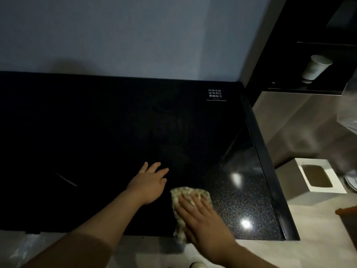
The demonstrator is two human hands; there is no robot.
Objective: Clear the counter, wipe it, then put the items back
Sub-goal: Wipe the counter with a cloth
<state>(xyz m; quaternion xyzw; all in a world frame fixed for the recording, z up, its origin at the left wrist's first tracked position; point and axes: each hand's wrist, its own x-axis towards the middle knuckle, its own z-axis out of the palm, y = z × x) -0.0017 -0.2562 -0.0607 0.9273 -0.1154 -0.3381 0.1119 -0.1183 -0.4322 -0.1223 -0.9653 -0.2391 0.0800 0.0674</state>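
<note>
Presses right hand (201, 215), fingers straight, flat on the speckled cloth (184, 192) near the front right of the black table (96, 132), likely for full contact while wiping. Rests left hand (148, 184) open, palm down, just beside, probably as a brace.

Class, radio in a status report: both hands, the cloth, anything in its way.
Left hand flat on counter, holding nothing. Right hand presses cloth at near edge. Tissue box, paper cup off counter, to the right.
</note>
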